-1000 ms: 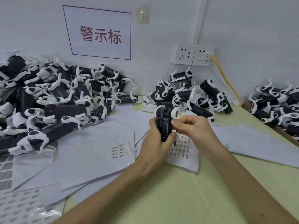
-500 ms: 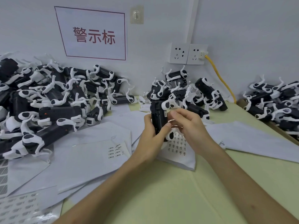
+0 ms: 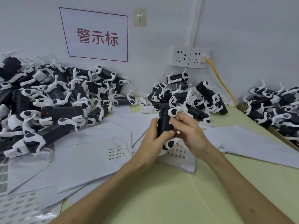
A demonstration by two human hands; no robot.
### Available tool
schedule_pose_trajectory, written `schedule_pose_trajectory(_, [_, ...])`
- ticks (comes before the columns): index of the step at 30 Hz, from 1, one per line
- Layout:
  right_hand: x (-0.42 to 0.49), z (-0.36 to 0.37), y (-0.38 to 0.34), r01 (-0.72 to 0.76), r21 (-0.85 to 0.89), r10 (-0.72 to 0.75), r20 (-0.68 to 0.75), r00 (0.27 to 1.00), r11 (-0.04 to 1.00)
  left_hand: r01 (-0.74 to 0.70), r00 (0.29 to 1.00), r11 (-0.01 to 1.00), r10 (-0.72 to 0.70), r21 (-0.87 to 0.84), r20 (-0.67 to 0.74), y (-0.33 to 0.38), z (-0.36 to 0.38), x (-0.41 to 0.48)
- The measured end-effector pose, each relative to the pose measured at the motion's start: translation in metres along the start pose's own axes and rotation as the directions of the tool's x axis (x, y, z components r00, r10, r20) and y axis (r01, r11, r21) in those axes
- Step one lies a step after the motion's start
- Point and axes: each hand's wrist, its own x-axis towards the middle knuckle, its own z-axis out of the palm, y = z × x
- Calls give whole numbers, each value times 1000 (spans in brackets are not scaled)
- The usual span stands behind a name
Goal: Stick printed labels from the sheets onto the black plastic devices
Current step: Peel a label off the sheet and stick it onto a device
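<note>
My left hand (image 3: 152, 136) grips a black plastic device (image 3: 164, 125) with white clips, held upright above the table's middle. My right hand (image 3: 187, 133) is against the device's right side, its fingertips pinching a small label (image 3: 170, 121) onto the black body. A label sheet (image 3: 177, 153) with several printed labels lies right under my hands. Another label sheet (image 3: 103, 152) with a few labels left lies to the left.
Large piles of black devices lie at the left (image 3: 48, 102), back middle (image 3: 191, 97) and right (image 3: 275, 107). Spent white backing sheets (image 3: 252, 143) cover much of the pale green table (image 3: 169, 199). A yellow cable (image 3: 221, 84) runs from the wall sockets (image 3: 188, 57).
The device has stayed in my left hand. My right fingers have shifted on its side, now pressing the small label against the black body. The camera view moved slightly.
</note>
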Motion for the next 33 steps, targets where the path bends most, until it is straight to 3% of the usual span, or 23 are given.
schedule_pose_trajectory(10, [-1,4,1,52,5,-52,-11,999,999,-22,1000,997,22,79,8,6,0,-3])
schedule_pose_trajectory(19, [-1,0,1,-28,-39,28,6,1000,999,15,999,999,-16,41,35,5,-4,-1])
schedule_pose_trajectory(25, [-3,3,-4,-7,-86,8,3,1000,996,68,996,997,-67,-18,51,3,-7,1])
schedule_pose_trajectory(33, [2,9,-4,67,-109,-73,-47,996,992,60,998,974,-58,-218,15,13,-9,3])
